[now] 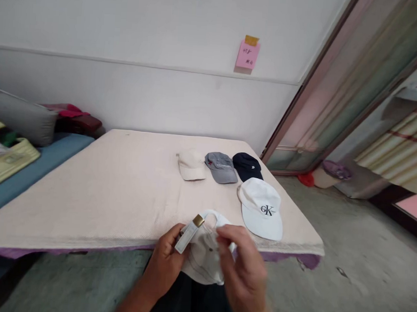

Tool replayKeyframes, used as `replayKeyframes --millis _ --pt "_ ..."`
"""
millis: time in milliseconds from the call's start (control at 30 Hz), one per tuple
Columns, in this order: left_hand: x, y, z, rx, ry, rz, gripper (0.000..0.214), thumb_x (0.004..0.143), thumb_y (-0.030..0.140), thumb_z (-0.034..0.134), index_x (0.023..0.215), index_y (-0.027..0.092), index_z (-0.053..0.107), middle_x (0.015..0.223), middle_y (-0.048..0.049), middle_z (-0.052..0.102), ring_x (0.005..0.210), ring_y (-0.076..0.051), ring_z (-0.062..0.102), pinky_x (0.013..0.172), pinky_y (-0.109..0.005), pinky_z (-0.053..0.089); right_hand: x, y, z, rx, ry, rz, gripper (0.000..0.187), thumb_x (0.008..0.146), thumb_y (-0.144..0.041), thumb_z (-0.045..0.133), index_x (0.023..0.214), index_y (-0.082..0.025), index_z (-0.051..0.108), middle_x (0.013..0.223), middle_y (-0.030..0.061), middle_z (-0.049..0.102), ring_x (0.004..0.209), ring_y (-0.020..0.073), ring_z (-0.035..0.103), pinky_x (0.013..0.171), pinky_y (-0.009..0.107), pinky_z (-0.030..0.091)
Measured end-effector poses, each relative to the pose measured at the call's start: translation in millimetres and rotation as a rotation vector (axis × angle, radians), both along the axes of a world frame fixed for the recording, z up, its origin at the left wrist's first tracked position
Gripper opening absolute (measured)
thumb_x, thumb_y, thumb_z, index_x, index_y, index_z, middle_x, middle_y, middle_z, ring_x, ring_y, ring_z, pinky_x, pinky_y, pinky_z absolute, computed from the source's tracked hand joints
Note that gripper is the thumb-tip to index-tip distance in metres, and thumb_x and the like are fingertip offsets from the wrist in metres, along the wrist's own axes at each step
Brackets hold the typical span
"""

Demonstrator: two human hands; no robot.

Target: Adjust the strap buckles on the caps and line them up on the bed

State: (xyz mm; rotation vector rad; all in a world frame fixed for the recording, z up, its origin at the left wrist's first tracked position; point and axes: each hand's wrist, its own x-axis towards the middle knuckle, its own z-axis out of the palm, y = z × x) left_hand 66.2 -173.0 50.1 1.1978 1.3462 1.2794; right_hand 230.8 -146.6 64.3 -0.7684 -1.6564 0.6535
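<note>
My left hand (166, 261) and my right hand (242, 264) both grip a pale cream cap (204, 257) just in front of the table's near edge. The cap's back strap with a brass buckle (198, 220) sticks up between my hands. The left fingers close on the strap side, and the right fingers curl over the crown. On the cream-covered table (121, 188) lie a white cap with dark letters (262, 207), a beige cap (191, 165), a grey cap (221, 167) and a navy cap (246, 166).
A blue-covered bed with a grey pillow (23, 119) and folded cloths stands at the left. A pink note (247, 54) is stuck on the white wall. At the right are a sliding door frame (304, 96) and a bare concrete floor.
</note>
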Motion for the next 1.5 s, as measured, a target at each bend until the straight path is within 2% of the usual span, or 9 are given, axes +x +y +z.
replayKeyframes --millis 100,267,500,633,767,933,1133,1333,1500 --pt "2.6 -3.5 1.0 0.035 -0.026 -0.047 0.023 0.080 0.024 0.054 0.098 0.019 0.067 0.078 -0.0020 0.063 0.073 -0.019 0.053 0.067 -0.025 0.045 -13.9 -6.3 4.6 0.038 -0.185 0.140 0.037 0.083 -0.005 0.049 0.116 -0.021 0.055 0.105 0.0108 0.058 0.099 0.0224 0.056 0.085 0.038 0.048" --pt "-6.9 -6.3 0.2 0.027 -0.043 -0.075 0.031 0.085 0.036 0.055 0.108 0.018 0.066 0.089 -0.0045 0.067 0.079 -0.020 0.057 0.073 -0.026 0.046 -20.5 -5.9 3.8 0.024 -0.276 0.181 0.039 0.082 -0.006 0.049 0.118 -0.020 0.055 0.098 0.0090 0.057 0.091 0.0206 0.056 0.078 0.034 0.048" --pt "-4.4 -8.4 4.2 0.005 0.028 -0.035 0.022 0.080 0.036 0.061 0.091 0.019 0.069 0.071 -0.0002 0.059 0.068 -0.017 0.051 0.061 -0.023 0.042 -21.5 -3.6 5.5 0.047 -0.235 0.112 0.022 0.085 -0.009 0.047 0.098 -0.019 0.063 0.092 0.0080 0.058 0.087 0.0198 0.055 0.076 0.033 0.046" --pt "-4.1 -9.0 6.2 -0.049 -0.024 -0.066 0.020 0.083 0.037 0.057 0.081 0.019 0.064 0.065 0.0021 0.050 0.058 -0.013 0.041 0.052 -0.021 0.035 -25.4 0.4 -1.8 -0.318 0.109 0.206 0.010 0.087 -0.019 0.054 0.084 -0.018 0.063 0.077 0.0024 0.058 0.071 0.0148 0.053 0.066 0.026 0.043" --pt "-7.1 -7.6 5.4 -0.048 -0.115 -0.143 0.018 0.085 0.035 0.056 0.082 0.018 0.062 0.067 0.0015 0.051 0.059 -0.012 0.041 0.054 -0.022 0.035 -29.6 5.8 -10.8 -0.725 0.532 0.318 0.013 0.082 -0.027 0.063 0.076 -0.016 0.062 0.062 -0.0011 0.055 0.056 0.0104 0.047 0.055 0.021 0.038" --pt "-9.4 -8.0 -0.2 -0.104 -0.357 -0.213 0.015 0.084 0.030 0.058 0.083 0.016 0.062 0.069 0.0006 0.056 0.060 -0.011 0.044 0.060 -0.023 0.037 -29.1 11.9 -14.5 -0.943 0.790 0.398 0.013 0.081 -0.028 0.065 0.078 -0.017 0.060 0.060 -0.0011 0.058 0.053 0.0105 0.052 0.050 0.020 0.037" --pt "-13.1 -7.1 3.2 -0.124 -0.181 -0.185 0.019 0.082 0.034 0.062 0.088 0.016 0.066 0.073 -0.0005 0.058 0.066 -0.013 0.048 0.061 -0.022 0.037 -16.9 13.6 -12.0 -0.753 0.545 0.489 0.009 0.085 -0.027 0.062 0.084 -0.017 0.063 0.068 0.0013 0.062 0.061 0.0120 0.054 0.059 0.023 0.041" --pt "-15.6 -5.4 8.0 -0.161 -0.232 -0.203 0.020 0.082 0.035 0.062 0.077 0.016 0.063 0.062 0.0031 0.047 0.057 -0.010 0.038 0.053 -0.021 0.032 -5.6 23.7 -0.4 -0.421 0.113 0.474 0.018 0.089 -0.027 0.055 0.099 -0.019 0.067 0.101 0.0070 0.062 0.097 0.0204 0.055 0.085 0.031 0.041" --pt "-13.8 -5.1 9.7 -0.158 -0.219 -0.274 0.019 0.077 0.031 0.068 0.069 0.014 0.064 0.061 0.0025 0.045 0.058 -0.009 0.036 0.052 -0.021 0.031 -10.1 26.8 -0.5 -0.551 -0.034 0.574 0.021 0.091 -0.034 0.053 0.083 -0.017 0.061 0.070 -0.0008 0.053 0.066 0.0116 0.048 0.061 0.023 0.038"
